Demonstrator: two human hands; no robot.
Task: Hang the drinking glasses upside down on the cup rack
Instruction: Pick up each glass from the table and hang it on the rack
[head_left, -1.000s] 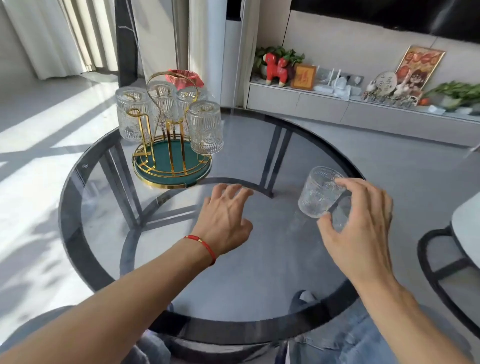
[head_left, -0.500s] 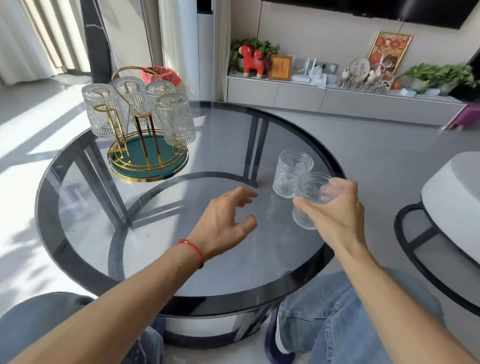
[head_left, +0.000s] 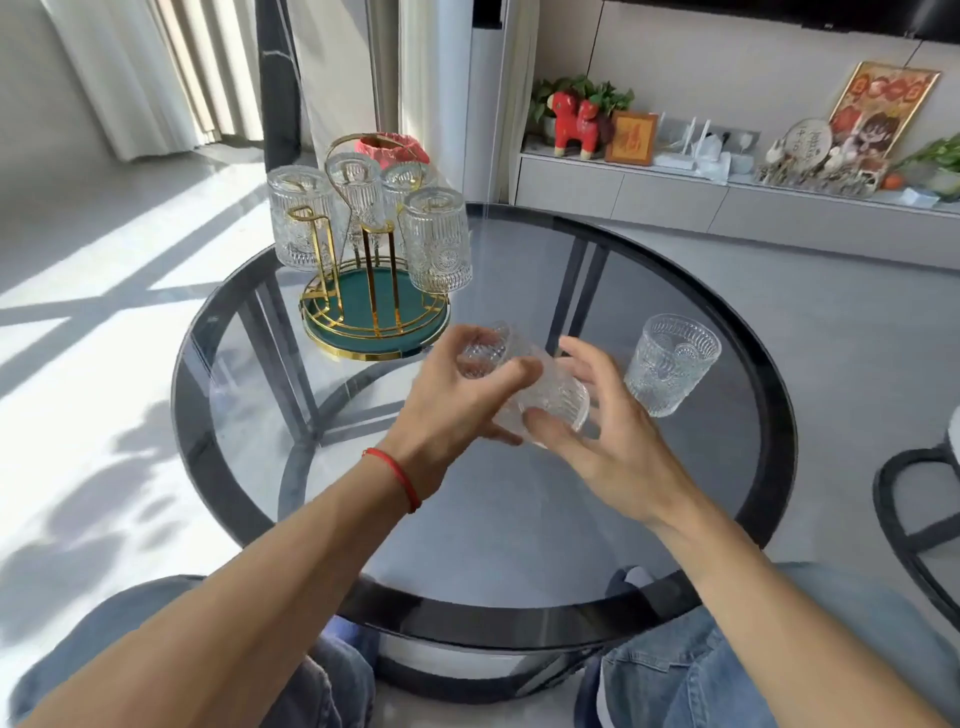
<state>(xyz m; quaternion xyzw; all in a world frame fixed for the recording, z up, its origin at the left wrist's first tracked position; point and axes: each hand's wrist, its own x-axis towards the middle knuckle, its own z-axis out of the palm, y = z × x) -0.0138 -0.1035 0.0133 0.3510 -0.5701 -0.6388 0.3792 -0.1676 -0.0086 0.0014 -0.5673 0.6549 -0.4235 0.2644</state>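
Note:
A clear patterned drinking glass (head_left: 553, 397) lies tilted on its side in the air above the table's middle, held between both hands. My left hand (head_left: 457, 410) wraps its base end from the left, thumb on top. My right hand (head_left: 618, 447) touches its rim end with the thumb, fingers spread behind it. The gold cup rack (head_left: 376, 270) on a green round base stands at the table's far left, with several glasses (head_left: 436, 239) hanging upside down on its pegs. Another glass (head_left: 670, 364) stands upright on the table to the right of my hands.
The round dark glass table (head_left: 519, 618) has a black rim, and my knees in jeans are under its near edge. A black chair frame (head_left: 904, 525) is at the right. A low shelf with ornaments (head_left: 727, 171) runs along the back wall.
My right hand carried the glass leftward from beside the standing glass to the table's middle. My left hand rose and closed on it. The view shifted, so the rack appears nearer the centre.

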